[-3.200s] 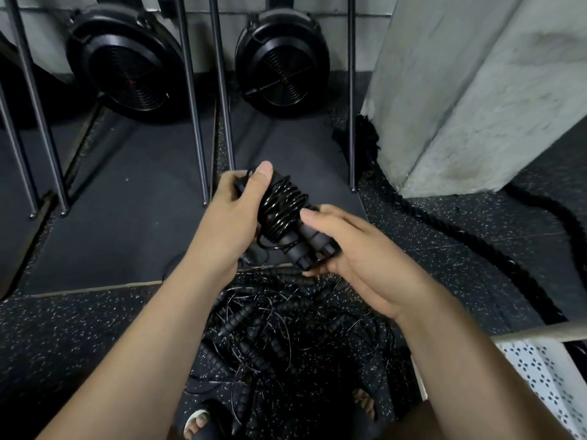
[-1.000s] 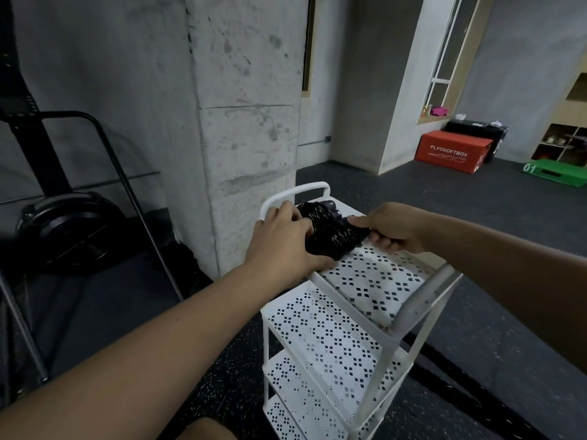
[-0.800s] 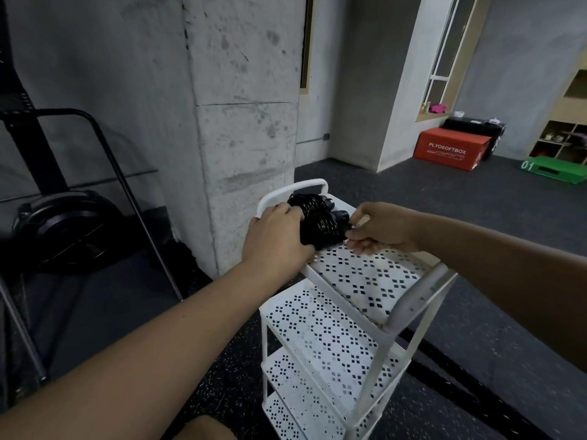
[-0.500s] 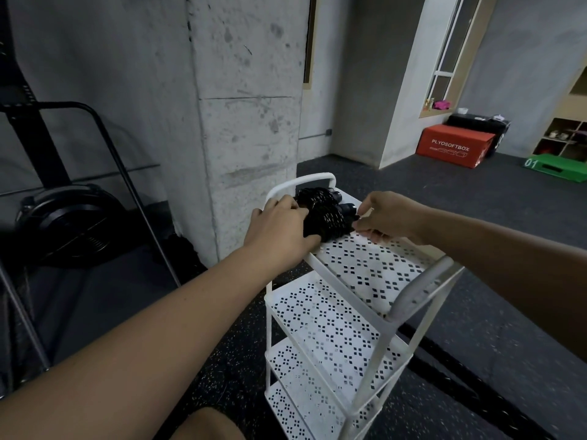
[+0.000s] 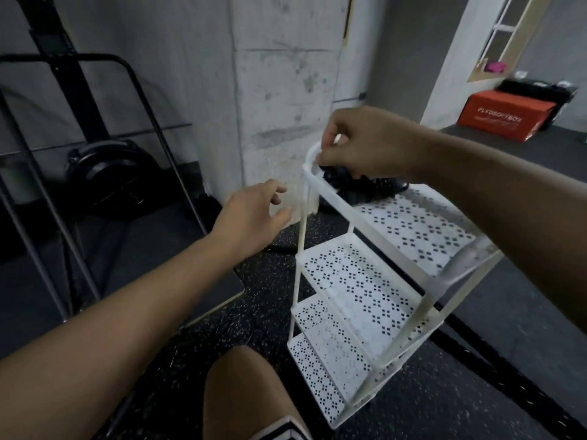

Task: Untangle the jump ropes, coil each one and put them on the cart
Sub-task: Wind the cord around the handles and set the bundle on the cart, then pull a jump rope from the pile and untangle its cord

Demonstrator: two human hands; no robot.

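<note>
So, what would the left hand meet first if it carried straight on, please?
Probably the near corner post of the white perforated metal cart, just ahead of the open left hand; depth is unclear, so it could slip past towards the grey concrete pillar.

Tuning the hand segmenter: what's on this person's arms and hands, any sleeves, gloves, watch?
Nothing worn. The left hand and right hand: no gloves, no rings that show. The left forearm and right forearm: bare to the frame edge, no sleeves, watch or bands.
</note>
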